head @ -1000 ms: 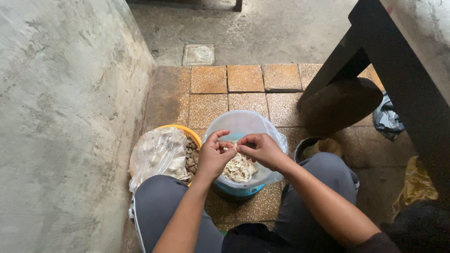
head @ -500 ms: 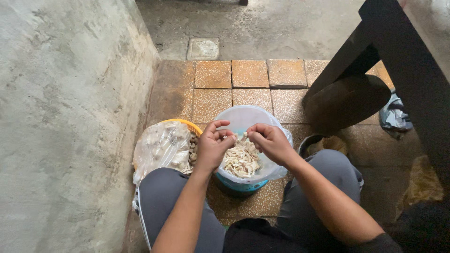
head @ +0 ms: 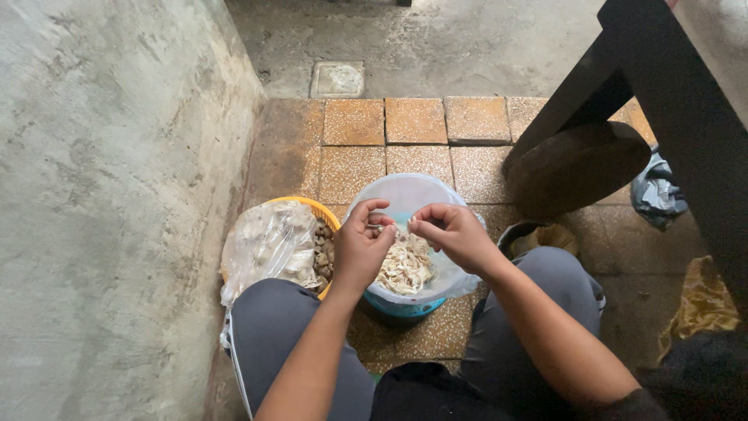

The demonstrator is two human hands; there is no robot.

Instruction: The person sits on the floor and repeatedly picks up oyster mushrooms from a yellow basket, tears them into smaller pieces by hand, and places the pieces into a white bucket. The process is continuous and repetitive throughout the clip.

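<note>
Item: small pale piece [head: 379, 231], kind too small to tell, pinched in the grip of the left hand [head: 360, 251] between thumb and fingertips, held just above the round blue plastic tub lined with a clear bag [head: 405, 195]; right hand [head: 454, 234] close beside, its grip closed with thumb against fingertips on something too small to make out, perhaps the same piece; both hands over the tub's middle. Contents of tub: heap of pale, shredded scraps [head: 403, 265], covering the bottom but well short of the rim; judged as work part done. Adjoining to the left: yellow plastic basket [head: 319, 209], touching the tub, holding a crumpled clear plastic bag [head: 265, 242] and a stock of brownish lumps [head: 322, 253] at its right edge; this stock judged as what remains to be handled. Surroundings: person's grey-trousered knees to either side; brown tiled floor [head: 413, 121]; rough concrete wall [head: 101, 195] at left; dark wooden table leg [head: 576, 101] at right.
</note>
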